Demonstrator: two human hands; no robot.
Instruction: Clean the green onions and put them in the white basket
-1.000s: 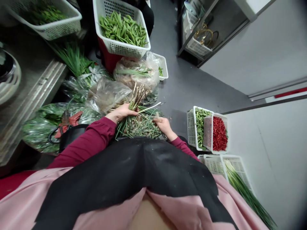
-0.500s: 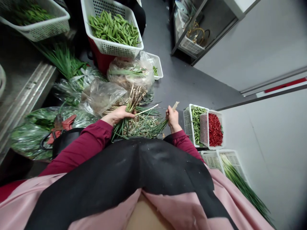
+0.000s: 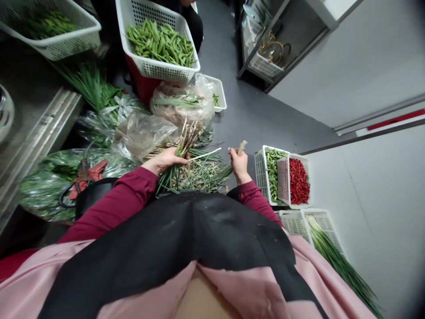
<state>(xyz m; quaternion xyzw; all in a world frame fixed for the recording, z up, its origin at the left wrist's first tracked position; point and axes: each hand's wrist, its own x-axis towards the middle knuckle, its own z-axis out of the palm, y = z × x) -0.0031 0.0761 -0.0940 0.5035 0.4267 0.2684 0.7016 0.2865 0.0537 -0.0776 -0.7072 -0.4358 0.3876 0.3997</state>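
My right hand point(image 3: 239, 163) had moved outward, its fingers pinched on a pale, papery plant scrap point(image 3: 243, 144), away from the bundle of green-leaved, brown-ended stalks point(image 3: 186, 138) clamped by the fingers of my left hand point(image 3: 167, 160) near loose green trimmings point(image 3: 204, 176), where one slim white stalk point(image 3: 210, 153) jutted bare.

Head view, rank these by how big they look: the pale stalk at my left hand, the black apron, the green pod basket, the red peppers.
Largest to smallest:
1. Black apron
2. Green pod basket
3. Red peppers
4. Pale stalk
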